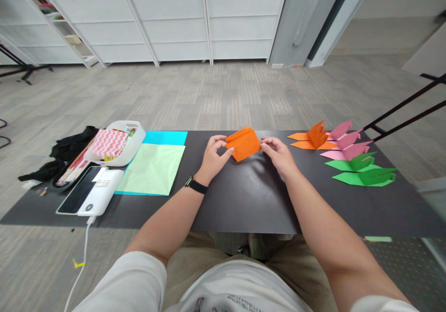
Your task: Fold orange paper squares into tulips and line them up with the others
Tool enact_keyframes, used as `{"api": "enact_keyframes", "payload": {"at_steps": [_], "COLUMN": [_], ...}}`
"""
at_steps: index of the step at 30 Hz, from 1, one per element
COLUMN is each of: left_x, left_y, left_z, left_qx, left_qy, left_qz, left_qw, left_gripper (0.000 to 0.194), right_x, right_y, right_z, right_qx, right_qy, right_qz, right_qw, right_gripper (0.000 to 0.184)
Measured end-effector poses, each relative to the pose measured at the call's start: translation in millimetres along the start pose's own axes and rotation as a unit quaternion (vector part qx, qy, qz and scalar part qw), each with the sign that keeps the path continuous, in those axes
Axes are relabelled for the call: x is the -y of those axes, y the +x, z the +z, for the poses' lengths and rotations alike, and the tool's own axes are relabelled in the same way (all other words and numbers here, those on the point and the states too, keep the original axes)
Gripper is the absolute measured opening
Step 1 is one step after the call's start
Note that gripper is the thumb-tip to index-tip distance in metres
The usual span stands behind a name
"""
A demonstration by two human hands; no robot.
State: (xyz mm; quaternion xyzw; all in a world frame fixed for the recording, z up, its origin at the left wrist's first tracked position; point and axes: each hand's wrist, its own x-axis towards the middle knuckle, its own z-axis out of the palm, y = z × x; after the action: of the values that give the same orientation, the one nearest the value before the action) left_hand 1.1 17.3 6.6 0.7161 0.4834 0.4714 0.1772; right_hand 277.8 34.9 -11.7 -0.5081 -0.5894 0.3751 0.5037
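Note:
An orange sheet of paper (244, 144) with a fold along its upper left side is held up over the dark table, tilted. My left hand (215, 156) pinches its left corner between thumb and fingers. At the opposite edge, my right hand (278, 154) grips the right corner with thumb and fingertips. A dark watch band circles my left wrist. Right of my right hand stands a row of folded paper figures: orange ones (317, 136), pink ones (348, 142) and green ones (369, 176).
Light green paper (153, 169) lies on blue paper (167, 137) to the left. Beyond sit a white basket (137, 142) with a pink zigzag-patterned item, a phone (77, 189), a white power bank (101, 193) with a cable, and black cloth (75, 142). The dark table (244, 205) has a near edge by my lap.

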Motion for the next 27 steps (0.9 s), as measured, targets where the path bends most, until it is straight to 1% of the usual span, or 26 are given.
{"api": "enact_keyframes", "payload": {"at_steps": [2,4,5,6,7,9,11,13,14,16,18,20,22,23,25,27], "left_x": [1,0,-1,-3,-6,-12,-19,-25,-27,-30,-29,-24,-16,-11,-4,1], "left_y": [1,1,1,0,0,-3,-6,-10,-11,-14,-16,-15,-14,-12,-10,-8], "left_z": [-2.5,-5.5,-6.8,-7.8,-8.3,-7.6,-5.1,-1.6,0.2,3.3,5.2,5.4,4.2,3.2,1.2,-0.2], "left_qx": [-0.064,-0.127,-0.145,-0.15,-0.142,-0.108,-0.058,0.001,0.03,0.083,0.128,0.164,0.189,0.2,0.225,0.253], "left_qy": [0.034,0.084,0.11,0.132,0.149,0.167,0.168,0.155,0.143,0.113,0.091,0.085,0.091,0.094,0.097,0.098], "left_qz": [-0.013,-0.013,-0.006,0.006,0.02,0.052,0.087,0.12,0.133,0.148,0.149,0.141,0.129,0.121,0.106,0.102], "left_qw": [0.997,0.988,0.983,0.98,0.978,0.979,0.98,0.981,0.98,0.979,0.976,0.973,0.969,0.968,0.964,0.957], "left_gripper": [0.014,0.015,0.015,0.015,0.015,0.014,0.012,0.01,0.009,0.009,0.01,0.02,0.035,0.04,0.039,0.033], "right_x": [-3,-5,-4,-2,1,10,20,29,32,34,31,26,21,19,15,13], "right_y": [0,0,-1,-2,-4,-9,-15,-20,-22,-24,-23,-20,-17,-15,-11,-8], "right_z": [1,1,0,-1,-1,-2,1,5,8,12,13,10,3,-1,-10,-18], "right_qx": [-0.015,-0.033,-0.042,-0.049,-0.051,-0.044,-0.016,0.024,0.042,0.072,0.092,0.106,0.121,0.132,0.158,0.184], "right_qy": [0.006,-0.013,-0.037,-0.067,-0.104,-0.178,-0.241,-0.276,-0.287,-0.306,-0.323,-0.334,-0.336,-0.333,-0.322,-0.309], "right_qz": [0.002,-0.02,-0.039,-0.063,-0.091,-0.155,-0.219,-0.271,-0.291,-0.314,-0.32,-0.313,-0.299,-0.291,-0.276,-0.256], "right_qw": [1.0,0.999,0.998,0.995,0.989,0.971,0.945,0.922,0.912,0.896,0.886,0.883,0.885,0.887,0.892,0.897], "right_gripper": [0.046,0.047,0.046,0.045,0.045,0.048,0.055,0.062,0.062,0.053,0.038,0.027,0.024,0.024,0.024,0.025]}}
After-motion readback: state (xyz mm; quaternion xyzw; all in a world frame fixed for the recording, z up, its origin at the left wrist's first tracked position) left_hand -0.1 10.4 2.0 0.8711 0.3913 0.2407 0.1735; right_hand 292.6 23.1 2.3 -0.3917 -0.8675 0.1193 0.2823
